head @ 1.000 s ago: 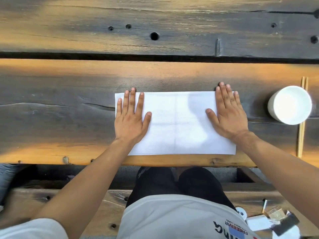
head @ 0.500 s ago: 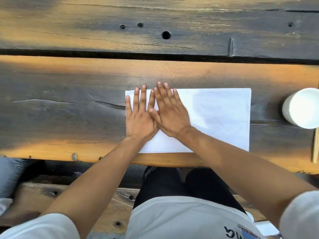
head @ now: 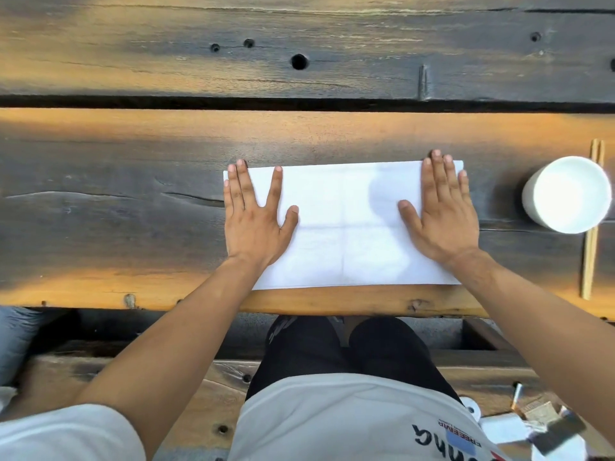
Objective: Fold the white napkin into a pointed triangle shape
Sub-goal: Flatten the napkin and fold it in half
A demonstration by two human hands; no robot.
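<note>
Left hand: the left hand (head: 254,218) lay palm down on the napkin's left end, fingers spread apart and straight, clasping nothing; its outer edge ran along the napkin's left edge.
Right hand: the right hand (head: 441,212) lay flat on the right end, fingers close together, thumb out to the left, also clasping nothing; fingertips reached the far edge.
Napkin: the white napkin (head: 346,224) was a wide rectangle, flat on the bench (head: 133,201), its near edge close to the bench's front edge; faint crease lines crossed at its middle.
Cup: a white cup (head: 565,194) stood right of the napkin, apart from it.
Chopsticks: wooden chopsticks (head: 590,254) lay beside the cup.
</note>
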